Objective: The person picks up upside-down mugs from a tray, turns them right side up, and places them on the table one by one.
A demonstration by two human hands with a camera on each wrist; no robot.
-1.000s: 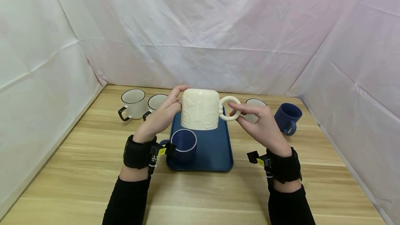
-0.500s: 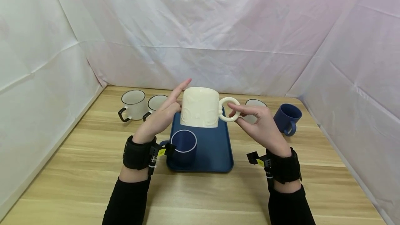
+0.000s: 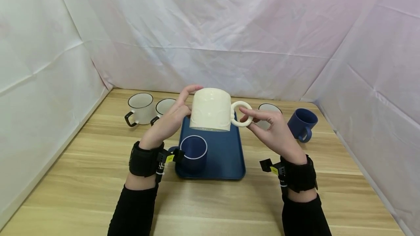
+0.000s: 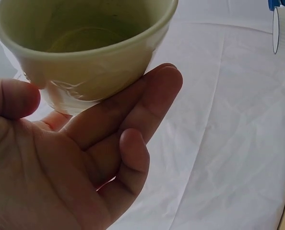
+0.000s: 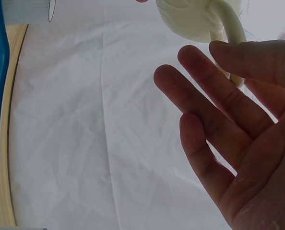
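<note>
The glossy cream embossed mug (image 3: 210, 109) hangs mouth-down, ring handle rightward, left hand (image 3: 168, 121) cupping its side, right hand (image 3: 273, 130) pinching the handle.

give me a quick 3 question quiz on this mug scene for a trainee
1. True or false: the cream mug is held mouth down over the tray.
2. Which hand pinches the mug's ring handle? A) left hand B) right hand
3. Fill in: the mug standing on the tray is ____ in colour.

Key
1. True; its open mouth faces the left wrist camera below, and the left hand grips its side.
2. B; the right hand pinches the ring.
3. Blue; a blue mug stands on the tray's near left part.
</note>
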